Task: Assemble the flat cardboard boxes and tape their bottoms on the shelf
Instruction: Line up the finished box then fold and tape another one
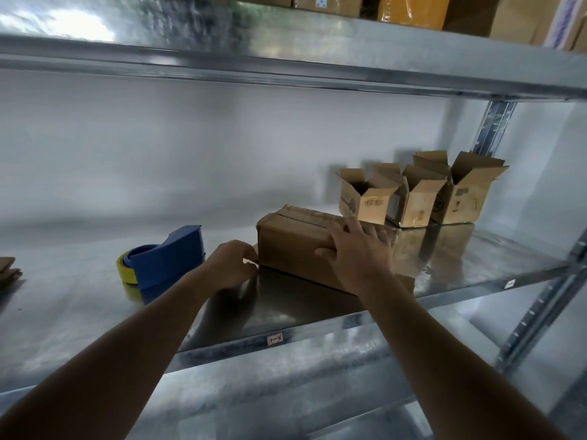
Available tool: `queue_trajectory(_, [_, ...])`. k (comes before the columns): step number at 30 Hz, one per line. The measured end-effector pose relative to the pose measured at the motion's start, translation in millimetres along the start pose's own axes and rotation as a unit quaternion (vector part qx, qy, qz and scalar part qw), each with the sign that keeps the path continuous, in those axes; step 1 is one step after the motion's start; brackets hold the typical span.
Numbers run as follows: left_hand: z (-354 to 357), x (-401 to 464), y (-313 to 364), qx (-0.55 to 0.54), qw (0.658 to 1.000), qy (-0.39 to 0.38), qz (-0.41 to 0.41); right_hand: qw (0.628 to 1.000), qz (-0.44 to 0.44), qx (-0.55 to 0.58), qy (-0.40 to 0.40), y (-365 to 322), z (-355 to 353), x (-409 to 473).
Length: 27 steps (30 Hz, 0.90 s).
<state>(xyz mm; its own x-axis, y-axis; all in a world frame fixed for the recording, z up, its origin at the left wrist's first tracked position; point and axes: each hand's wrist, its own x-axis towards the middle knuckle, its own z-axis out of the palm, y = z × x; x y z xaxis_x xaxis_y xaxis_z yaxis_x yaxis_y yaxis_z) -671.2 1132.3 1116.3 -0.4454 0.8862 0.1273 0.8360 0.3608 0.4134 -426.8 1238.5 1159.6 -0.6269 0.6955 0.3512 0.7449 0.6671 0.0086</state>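
A brown cardboard box (298, 246) lies on the metal shelf (95, 312), closed face up, with a strip of tape along its top seam. The right hand (359, 252) rests on its near top edge, fingers (355, 228) spread flat, gripping nothing. The left hand (233, 265) sits at the box's left corner, fingers curled nearly closed and pinching at the edge there. A blue tape dispenser (165, 257) lies just left. Three open boxes (413, 192) stand behind.

looks like a stockroom or warehouse: bare galvanized steel shelving (317, 331) with a handwritten bin label (275, 339) on its edge below the right hand (355, 249), open cartons (422, 192) just beyond it, more boxes (413, 9) stacked overhead
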Motion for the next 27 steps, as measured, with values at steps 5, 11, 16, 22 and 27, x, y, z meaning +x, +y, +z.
queue_trajectory(5, [-1.8,-3.1,-5.6,0.021,1.000,0.013,0.012,0.999,-0.011,-0.016,0.042,7.6,7.5,0.5])
queue_trajectory(11, [4.3,-0.6,-1.9,-0.055,0.998,0.019,-0.036,0.998,0.022,0.008,0.056,13.4,-1.9,14.0])
queue_trajectory(16, [6.6,-2.7,10.5,-0.478,0.871,-0.009,-0.117,0.996,0.044,0.044,0.056,15.5,-1.4,23.1])
queue_trajectory(22, [16.0,-4.7,28.6,-0.689,0.709,-0.048,-0.143,0.994,0.049,0.067,0.066,19.3,-3.4,27.1])
queue_trajectory(27, [17.8,2.1,18.6,-0.637,0.758,0.014,-0.136,0.993,0.042,0.069,0.087,26.7,-2.5,25.6])
